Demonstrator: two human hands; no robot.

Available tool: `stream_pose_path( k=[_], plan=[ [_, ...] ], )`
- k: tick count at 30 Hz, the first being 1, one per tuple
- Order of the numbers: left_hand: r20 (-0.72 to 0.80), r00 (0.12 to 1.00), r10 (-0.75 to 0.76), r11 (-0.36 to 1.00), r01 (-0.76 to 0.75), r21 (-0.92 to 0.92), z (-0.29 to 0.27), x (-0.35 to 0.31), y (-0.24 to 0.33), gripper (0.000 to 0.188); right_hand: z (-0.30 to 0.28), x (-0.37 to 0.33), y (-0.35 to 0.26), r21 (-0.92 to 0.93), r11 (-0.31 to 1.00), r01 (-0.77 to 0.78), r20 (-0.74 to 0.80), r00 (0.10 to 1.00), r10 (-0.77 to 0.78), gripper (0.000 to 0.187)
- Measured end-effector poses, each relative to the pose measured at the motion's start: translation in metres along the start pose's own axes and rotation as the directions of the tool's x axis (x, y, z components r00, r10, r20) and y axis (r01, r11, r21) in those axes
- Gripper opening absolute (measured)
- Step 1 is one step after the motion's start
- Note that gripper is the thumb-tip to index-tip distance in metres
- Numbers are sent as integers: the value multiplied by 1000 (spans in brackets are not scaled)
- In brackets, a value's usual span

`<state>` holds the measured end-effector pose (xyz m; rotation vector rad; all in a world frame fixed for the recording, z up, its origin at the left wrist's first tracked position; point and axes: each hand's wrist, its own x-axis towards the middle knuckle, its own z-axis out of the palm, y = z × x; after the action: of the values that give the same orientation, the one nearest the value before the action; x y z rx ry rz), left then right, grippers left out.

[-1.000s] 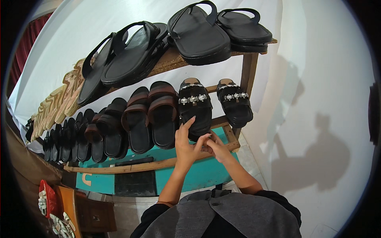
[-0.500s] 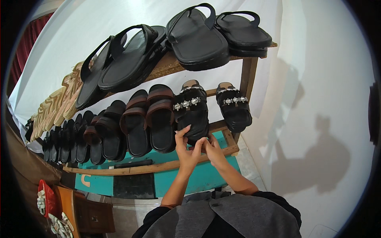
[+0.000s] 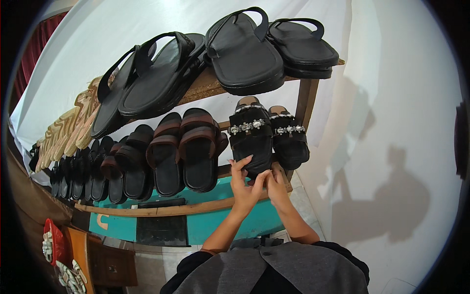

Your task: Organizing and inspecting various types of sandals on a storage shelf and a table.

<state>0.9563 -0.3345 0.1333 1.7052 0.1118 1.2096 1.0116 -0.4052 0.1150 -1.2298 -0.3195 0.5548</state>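
Observation:
A black slide sandal [image 3: 252, 147] with a jewelled strap is gripped at its near end by both my hands. My left hand [image 3: 246, 183] has a thumb and fingers closed round the left side of that end. From the right, my right hand [image 3: 277, 186] closes on the same end, its fingertips partly hidden. Close beside it on the right stands a matching jewelled sandal [image 3: 291, 139] on the lower tier of the rack. Left of the held one are slides with brown straps [image 3: 198, 152].
Large black thong sandals [image 3: 245, 54] jut from the upper wooden shelf [image 3: 205, 85]. Darker slides and beige sandals [image 3: 63, 130] line the left. A wooden rail [image 3: 161, 210] crosses above a teal surface [image 3: 215, 225]. A white wall [image 3: 391, 112] rises at right; a red container [image 3: 58, 242] stands lower left.
Both hands have moved right with the jewelled sandal, which is now close against its matching one. The gap between it and the brown-strapped slides has widened.

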Motion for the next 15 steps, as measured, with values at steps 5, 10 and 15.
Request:
stream_pose_path(
  k=[5,10,15],
  plan=[
    [27,993,116,988,-118,102,2,-2,-6,50,-5,5,-12,-38,998,42,47,998,-41,37],
    [40,984,174,930,-178,321,-2,-1,-2,46,-22,10,-9,-282,948,148,178,979,-99,34],
    [-6,989,148,955,-142,260,-1,-5,-8,46,-24,7,-11,-301,950,-84,249,955,163,33]
  ],
)
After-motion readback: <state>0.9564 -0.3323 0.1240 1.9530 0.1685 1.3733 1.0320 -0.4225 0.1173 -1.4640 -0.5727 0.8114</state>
